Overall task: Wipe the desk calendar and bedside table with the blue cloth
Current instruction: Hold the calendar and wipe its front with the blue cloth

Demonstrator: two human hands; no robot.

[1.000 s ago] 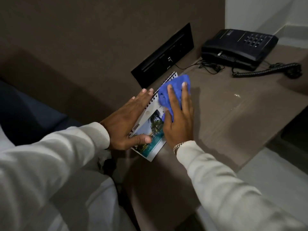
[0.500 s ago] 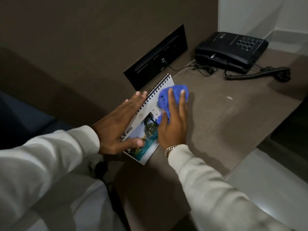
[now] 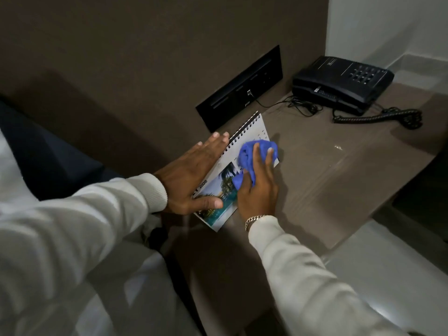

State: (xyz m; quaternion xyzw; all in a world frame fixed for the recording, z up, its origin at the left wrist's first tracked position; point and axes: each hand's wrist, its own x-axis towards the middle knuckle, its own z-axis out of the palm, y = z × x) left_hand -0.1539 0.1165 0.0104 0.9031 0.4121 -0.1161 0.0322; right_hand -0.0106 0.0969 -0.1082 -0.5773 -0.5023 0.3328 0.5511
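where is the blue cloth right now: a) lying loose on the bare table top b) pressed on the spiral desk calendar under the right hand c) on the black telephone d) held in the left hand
b: the bunched blue cloth sits on the white spiral-bound desk calendar with the right hand pressing on it, while the left hand lies flat on the calendar's other edge.

Right hand (image 3: pixel 258 190) with bunched blue cloth (image 3: pixel 254 156): now lower on the white spiral-bound desk calendar (image 3: pixel 244 144), off its top corner, nearer the palm-tree picture. More of the calendar's upper page and date grid uncovered.
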